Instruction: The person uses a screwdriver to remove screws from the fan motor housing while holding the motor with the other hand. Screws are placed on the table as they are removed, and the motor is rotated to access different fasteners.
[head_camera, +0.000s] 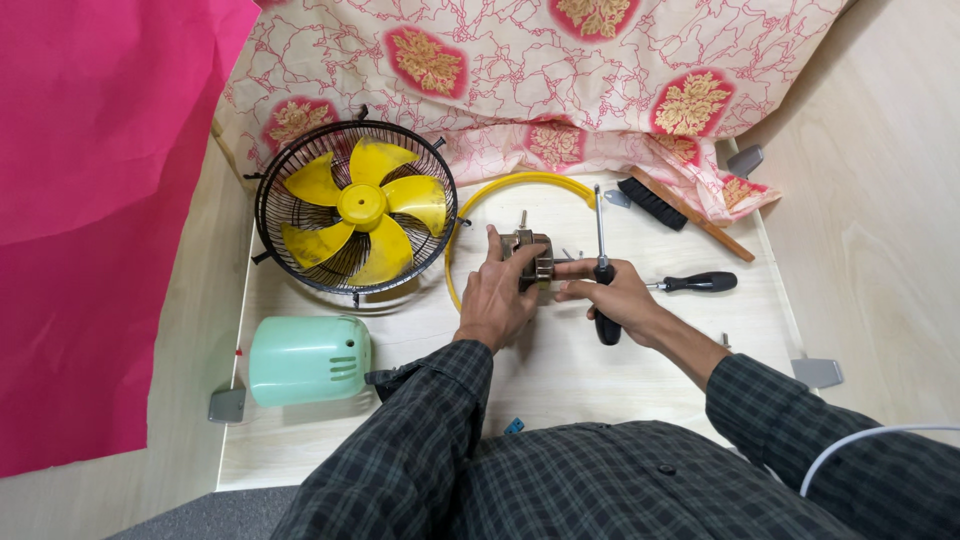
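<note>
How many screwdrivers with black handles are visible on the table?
2. One screwdriver is in the right hand, its shaft pointing away from the person. The other screwdriver lies on the table right of that hand. Others could be hidden under the cloth.

A small metal fan motor (531, 258), shaft pointing away, sits just right of the black fan grille (352, 208). A black-handled screwdriver (603, 270) stands upright beside the motor's right side.
</note>
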